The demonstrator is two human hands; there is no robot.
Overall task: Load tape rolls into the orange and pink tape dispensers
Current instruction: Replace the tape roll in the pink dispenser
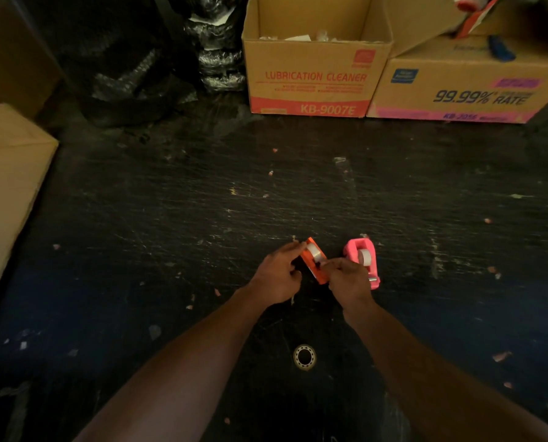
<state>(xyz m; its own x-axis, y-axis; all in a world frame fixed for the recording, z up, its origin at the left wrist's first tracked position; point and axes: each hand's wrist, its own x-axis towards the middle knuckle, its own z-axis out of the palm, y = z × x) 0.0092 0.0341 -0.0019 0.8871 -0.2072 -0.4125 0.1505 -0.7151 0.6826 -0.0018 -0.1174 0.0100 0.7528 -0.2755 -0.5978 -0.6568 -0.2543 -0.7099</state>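
L hand (pixel 277 275) grips orange dispenser (pixel 314 266); R hand (pixel 350 282) pinches its tape roll (pixel 313 252) end. Best: steady body, pull tape straight to cutter w/o twisting.

orange dispenser (pixel 316 274): angled diagonally, low over the dark floor, just left of the pink one
orange's roll (pixel 314 252): white, seated inside
pink dispenser (pixel 352 250): upright on the floor
pink's roll (pixel 365 257): white, seated inside

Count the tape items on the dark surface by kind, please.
Tape dispensers: 2, the orange dispenser and the pink dispenser
White tape rolls: 2, the roll in orange and the roll in pink
Loose ring: 1
Total: 5
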